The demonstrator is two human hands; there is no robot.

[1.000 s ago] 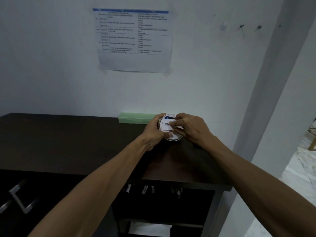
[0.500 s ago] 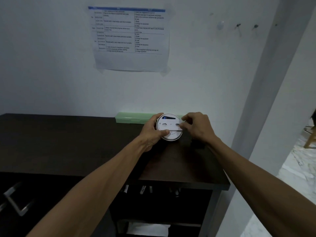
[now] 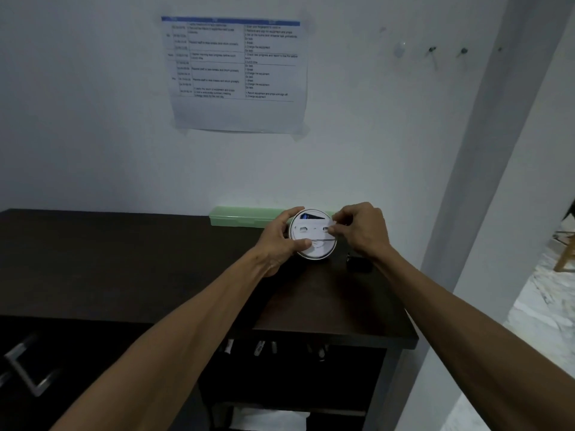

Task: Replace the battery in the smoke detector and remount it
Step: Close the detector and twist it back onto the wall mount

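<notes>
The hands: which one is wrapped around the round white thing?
The left hand cups the smoke detector round its edge. The right hand only pinches at its right rim.

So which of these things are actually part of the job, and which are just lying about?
Part of the job:
smoke detector
left hand, gripping its rim
right hand, pinching its edge
small dark object, possibly a battery

Just lying about:
green case
taped schedule sheet
wall hooks
dark cabinet

Dim, bluish, soft picture.
Brighter light is seen at the right edge; print on the sheet (image 3: 236, 73) is blurred, lines bowed outward.
</notes>
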